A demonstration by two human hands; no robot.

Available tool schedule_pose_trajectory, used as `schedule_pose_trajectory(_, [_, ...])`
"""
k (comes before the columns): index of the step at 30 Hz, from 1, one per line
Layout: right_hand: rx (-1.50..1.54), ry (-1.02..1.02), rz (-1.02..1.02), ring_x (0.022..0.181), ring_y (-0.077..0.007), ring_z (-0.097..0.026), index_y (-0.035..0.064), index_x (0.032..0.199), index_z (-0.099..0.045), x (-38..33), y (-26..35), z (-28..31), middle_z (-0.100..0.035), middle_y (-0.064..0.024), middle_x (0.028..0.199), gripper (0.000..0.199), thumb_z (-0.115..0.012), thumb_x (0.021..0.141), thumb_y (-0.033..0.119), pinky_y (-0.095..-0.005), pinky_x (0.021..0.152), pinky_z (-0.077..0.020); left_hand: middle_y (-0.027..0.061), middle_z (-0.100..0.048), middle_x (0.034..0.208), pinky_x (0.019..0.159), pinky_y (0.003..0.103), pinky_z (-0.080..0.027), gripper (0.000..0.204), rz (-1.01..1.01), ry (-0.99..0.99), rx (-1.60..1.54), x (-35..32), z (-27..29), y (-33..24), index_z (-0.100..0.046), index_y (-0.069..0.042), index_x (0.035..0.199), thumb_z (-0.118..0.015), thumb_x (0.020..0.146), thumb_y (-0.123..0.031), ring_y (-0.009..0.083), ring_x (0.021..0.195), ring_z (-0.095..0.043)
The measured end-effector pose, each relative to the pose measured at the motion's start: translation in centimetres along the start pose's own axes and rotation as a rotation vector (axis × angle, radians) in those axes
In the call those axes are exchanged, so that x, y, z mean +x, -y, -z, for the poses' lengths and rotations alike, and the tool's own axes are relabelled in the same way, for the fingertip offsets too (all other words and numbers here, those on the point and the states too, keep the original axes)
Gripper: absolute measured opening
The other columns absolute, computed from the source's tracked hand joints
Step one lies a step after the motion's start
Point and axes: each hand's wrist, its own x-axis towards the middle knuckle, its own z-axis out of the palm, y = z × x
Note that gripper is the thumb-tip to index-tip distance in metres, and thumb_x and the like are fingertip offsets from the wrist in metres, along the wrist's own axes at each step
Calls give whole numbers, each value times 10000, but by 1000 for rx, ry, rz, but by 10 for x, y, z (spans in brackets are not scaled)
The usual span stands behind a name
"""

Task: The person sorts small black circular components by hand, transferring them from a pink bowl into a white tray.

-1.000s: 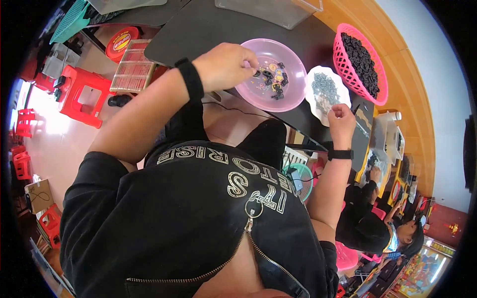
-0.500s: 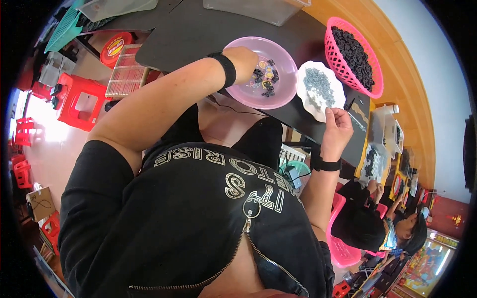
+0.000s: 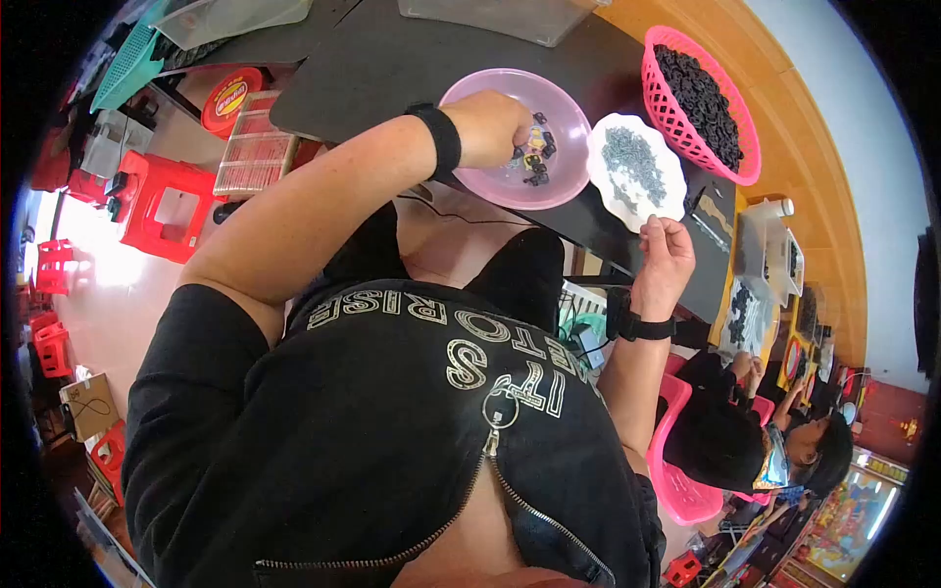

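Observation:
My left hand (image 3: pixel 493 129) reaches into a pink plastic bowl (image 3: pixel 572 125), its fingers bunched together beside small black parts (image 3: pixel 535 179) and some yellowish pieces (image 3: pixel 532 161). Its fingertips are partly hidden, so what they grip does not show. At the near rim of a white scalloped dish (image 3: pixel 675 186), my right hand (image 3: pixel 667 260) is closed in a pinch. Anything between its thumb and finger is too small to make out. Many tiny grey pieces (image 3: pixel 632 160) lie spread across that dish.
A pink lattice basket (image 3: pixel 655 96) full of black rings stands behind the dish. A clear bin (image 3: pixel 490 22) sits at the dark table's far side. Red stools (image 3: pixel 162 208) are at left. At right, another person (image 3: pixel 720 421) sits by a pink chair (image 3: pixel 676 485).
My left hand has moved to the right inside the bowl, closer to the black parts. My right hand keeps its pinch by the dish's rim.

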Motion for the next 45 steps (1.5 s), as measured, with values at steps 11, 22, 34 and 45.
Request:
schedule_pose_trajectory(11, [220, -164, 67, 598, -71, -502, 33, 813, -560, -3, -21, 12, -579, -21, 688, 48, -593, 843, 50, -186, 550, -386, 169, -618, 962, 817, 389, -450, 244, 14, 73, 84, 4, -17, -5, -610, -46, 962, -548, 728, -18, 313, 935, -588])
schedule_pose_trajectory(22, [211, -133, 105, 629, -87, -477, 22, 806, -546, -2, -26, 15, -549, -30, 716, 62, -576, 853, 47, -202, 589, -383, 175, -616, 887, 763, 408, -451, 189, 33, 20, 37, 3, -15, -7, -585, -32, 914, -572, 726, -39, 333, 888, -587])
schedule_pose_trajectory(34, [132, -126, 45, 687, -116, -555, -21, 892, -593, -4, -27, 16, -629, -85, 806, 82, -603, 826, 27, -202, 632, -429, 159, -595, 789, 675, 394, -448, 59, -54, 31, 99, 5, -26, 6, -543, -29, 785, -538, 729, -11, 317, 785, -584])
schedule_pose_trajectory(45, [317, -95, -11, 668, -113, -557, -16, 869, -588, -23, -15, 6, -627, -88, 781, 64, -579, 850, 44, -219, 628, -442, 18, -575, 812, 708, 216, -496, 124, 240, 160, -1521, -54, 6, -12, -552, -14, 984, -538, 875, -71, 90, 733, -570])
